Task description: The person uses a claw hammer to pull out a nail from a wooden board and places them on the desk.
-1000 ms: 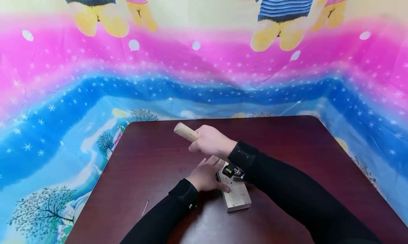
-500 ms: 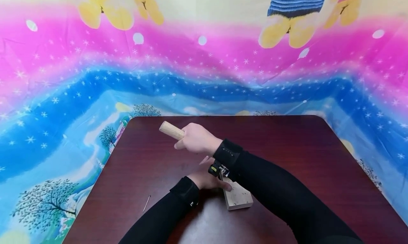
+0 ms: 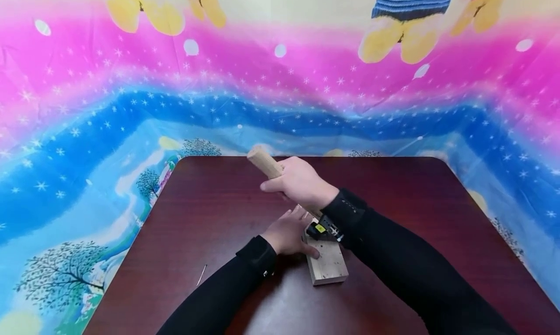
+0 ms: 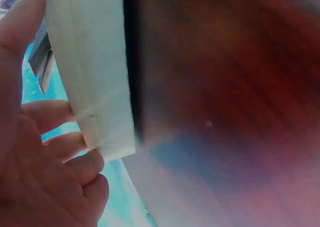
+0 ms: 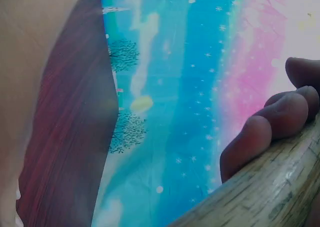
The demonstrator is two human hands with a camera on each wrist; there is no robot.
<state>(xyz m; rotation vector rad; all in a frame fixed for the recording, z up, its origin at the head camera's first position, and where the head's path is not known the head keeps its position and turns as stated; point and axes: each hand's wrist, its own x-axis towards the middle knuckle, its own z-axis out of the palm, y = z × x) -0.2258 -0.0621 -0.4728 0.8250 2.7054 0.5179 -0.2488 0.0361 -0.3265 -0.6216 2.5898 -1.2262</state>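
Note:
My right hand [image 3: 302, 182] grips the round wooden handle of a hammer [image 3: 264, 161], raised over the table and slanting up to the far left. Forked grey metal, like the hammer's claw [image 4: 42, 62], shows beyond the block in the left wrist view; my right wrist and its camera hide the head from above. The right wrist view has curled fingers [image 5: 287, 112] round the handle. My left hand [image 3: 286, 233] holds a pale wooden block [image 3: 328, 267] on the table, thumb on its top and fingers at its side. Small dark marks dot the block's top.
A thin nail [image 3: 201, 275] lies on the dark red-brown table [image 3: 393, 194], left of my left sleeve. Behind and beside the table hangs a printed cloth [image 3: 280, 92] in pink and blue.
The hammer handle and right hand swung left and a little down the handle's slope, then came back right and rose higher. My left hand stays on the block.

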